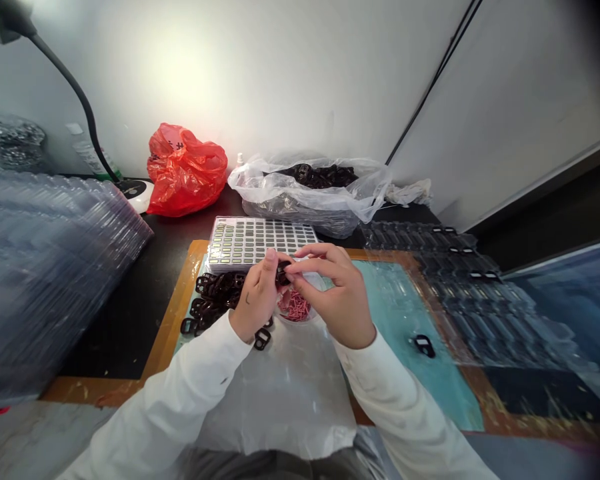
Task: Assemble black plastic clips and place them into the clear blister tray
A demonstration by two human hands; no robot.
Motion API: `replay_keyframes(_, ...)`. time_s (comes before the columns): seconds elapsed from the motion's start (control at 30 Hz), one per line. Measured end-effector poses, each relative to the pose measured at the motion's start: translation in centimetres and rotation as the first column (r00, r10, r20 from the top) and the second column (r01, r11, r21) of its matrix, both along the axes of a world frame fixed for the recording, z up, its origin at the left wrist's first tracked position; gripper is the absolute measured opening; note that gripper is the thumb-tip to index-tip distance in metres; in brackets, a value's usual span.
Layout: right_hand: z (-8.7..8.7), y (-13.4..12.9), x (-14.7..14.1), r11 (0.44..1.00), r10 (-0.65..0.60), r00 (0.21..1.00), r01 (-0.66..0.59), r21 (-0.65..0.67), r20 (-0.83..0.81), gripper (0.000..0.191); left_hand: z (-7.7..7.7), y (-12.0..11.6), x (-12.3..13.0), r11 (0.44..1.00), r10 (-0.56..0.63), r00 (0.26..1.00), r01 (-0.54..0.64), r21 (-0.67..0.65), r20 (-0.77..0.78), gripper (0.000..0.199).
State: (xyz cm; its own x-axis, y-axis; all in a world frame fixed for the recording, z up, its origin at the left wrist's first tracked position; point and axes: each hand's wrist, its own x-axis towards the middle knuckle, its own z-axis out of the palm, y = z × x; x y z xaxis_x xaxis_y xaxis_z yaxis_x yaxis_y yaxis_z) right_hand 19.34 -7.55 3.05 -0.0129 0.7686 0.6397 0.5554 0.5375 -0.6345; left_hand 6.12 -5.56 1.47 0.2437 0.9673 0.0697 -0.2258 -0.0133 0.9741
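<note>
My left hand (259, 293) is closed around a small black plastic part (283, 272), its thumb pointing up. Fingertips of my right hand (337, 290) pinch at the same part from the right; whether they also hold something tiny I cannot tell. Just below the hands stands a round clear tub (307, 317) of small pink pin-like pieces (296, 305). Left of my left hand lies a heap of similar black parts (213, 297). Behind the hands is a white tray (260, 233) with rows of small rectangular pieces.
Stacked clear plastic trays (55, 267) rise at the left. A red bag (185, 170) and a clear bag of black parts (310, 193) stand along the wall. At the right are clear blister trays (490, 300) and one black part (424, 345) on the blue mat (395, 300). A lamp (75, 80) leans over.
</note>
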Motion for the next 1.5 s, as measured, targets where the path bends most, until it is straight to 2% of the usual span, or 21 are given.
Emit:
replay_keyframes(0.17, 0.0, -0.1, 0.0, 0.999, 0.007, 1.0, -0.007, -0.048, -0.012, 0.016, -0.2, -0.1, 0.1, 1.0, 0.02, 0.999, -0.02, 0.015, -0.033, 0.06)
replay_keyframes(0.4, 0.4, 0.1, 0.3, 0.979, 0.081, 0.991, -0.099, -0.178, -0.104, 0.008, -0.8, -0.2, 0.4, 0.996, -0.028, 0.999, 0.032, -0.085, 0.047, 0.06)
replay_keyframes(0.57, 0.8, -0.1, 0.7, 0.974, 0.192, 0.972, -0.206, -0.097, -0.134, 0.021, -0.4, -0.5, 0.4, 0.987, -0.079, 0.99, 0.095, -0.134, 0.12, 0.06)
replay_keyframes(0.63, 0.9, -0.3, 0.8, 0.985, 0.153, 0.98, -0.162, -0.06, -0.129, 0.019, -0.2, -0.6, 0.4, 0.981, -0.106, 0.983, 0.129, -0.145, 0.152, 0.06)
replay_keyframes(0.73, 1.0, -0.4, 0.8, 1.0, 0.021, 0.999, -0.021, -0.007, -0.023, 0.012, 0.1, -0.6, 0.3, 0.978, -0.099, 0.981, 0.127, -0.165, 0.167, 0.059)
replay_keyframes(0.9, 0.8, -0.3, 0.9, 0.987, -0.084, 0.982, 0.058, 0.15, 0.171, 0.009, 0.6, -0.7, 0.3, 0.991, -0.007, 0.999, 0.013, -0.136, 0.041, 0.057)
replay_keyframes(1.1, 0.6, -0.1, 1.1, 0.969, -0.151, 0.937, 0.077, 0.236, 0.315, 0.006, 0.8, -0.6, 0.4, 0.995, 0.021, 0.999, -0.024, -0.094, -0.024, 0.056)
replay_keyframes(1.37, 0.9, -0.1, 1.1, 0.982, -0.123, 0.899, 0.048, 0.184, 0.42, 0.009, 0.3, -0.7, 0.6, 0.995, -0.002, 1.0, -0.001, -0.104, -0.028, 0.058)
replay_keyframes(1.5, 1.1, -0.1, 1.0, 0.977, -0.136, 0.883, 0.045, 0.207, 0.449, 0.01, 0.4, -0.7, 0.6, 0.996, -0.027, 0.999, 0.024, -0.091, -0.035, 0.058)
